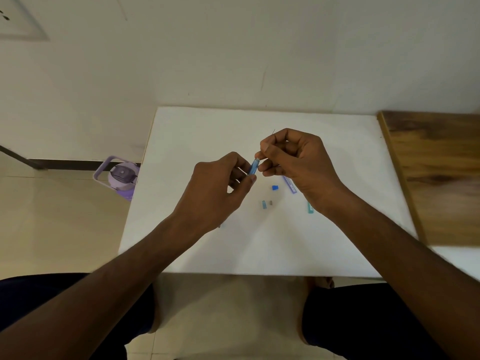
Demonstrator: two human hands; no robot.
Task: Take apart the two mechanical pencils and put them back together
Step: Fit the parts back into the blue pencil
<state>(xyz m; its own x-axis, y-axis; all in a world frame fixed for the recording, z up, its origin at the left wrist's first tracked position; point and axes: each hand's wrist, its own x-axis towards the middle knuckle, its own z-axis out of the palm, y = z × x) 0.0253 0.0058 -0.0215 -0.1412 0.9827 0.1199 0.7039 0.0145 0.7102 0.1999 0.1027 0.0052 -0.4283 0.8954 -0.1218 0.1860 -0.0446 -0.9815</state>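
Above the white bench [207, 250], the left hand [215, 188] has its fingers clamped on a translucent blue plastic pencil barrel [253, 168]; the right hand [296, 157] pinches a thin lead at the barrel's top. A small blue cap [275, 187] and a purple barrel [290, 185] lie just right of it, so I judge the pencils disassembled, reassembly unfinished.

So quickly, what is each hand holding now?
Left hand: closed on the blue pencil barrel.
Right hand: fingers pinched at the barrel's top end; what they hold cannot be told.
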